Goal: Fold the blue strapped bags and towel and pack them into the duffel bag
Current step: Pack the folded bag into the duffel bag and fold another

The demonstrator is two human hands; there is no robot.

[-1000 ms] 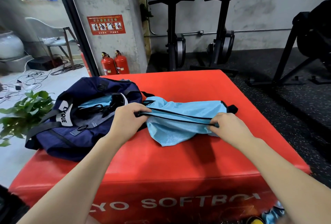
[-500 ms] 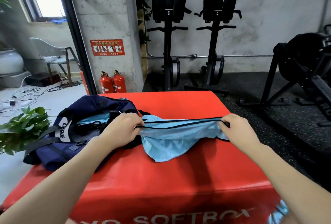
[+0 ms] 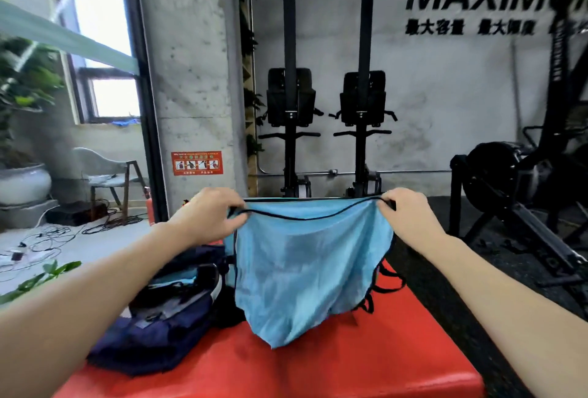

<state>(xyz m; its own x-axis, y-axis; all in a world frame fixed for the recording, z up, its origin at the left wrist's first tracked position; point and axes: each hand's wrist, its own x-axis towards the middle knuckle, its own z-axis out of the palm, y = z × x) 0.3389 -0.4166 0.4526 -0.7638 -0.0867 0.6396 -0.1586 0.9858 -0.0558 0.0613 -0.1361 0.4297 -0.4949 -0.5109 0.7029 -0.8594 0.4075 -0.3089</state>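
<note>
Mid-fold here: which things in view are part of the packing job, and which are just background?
Part of the job:
- light blue strapped bag, held up by left hand and right hand
- navy duffel bag, on the red box

Just around:
- two upright rowing machines
- grey chair
- potted plant
- cables on floor

Red padded vinyl box serving as tabletop. A navy fabric duffel bag, unzipped, lies on its left portion, with light-blue cloth visible inside. Thin black straps rest on the red surface near the right edge.
</note>
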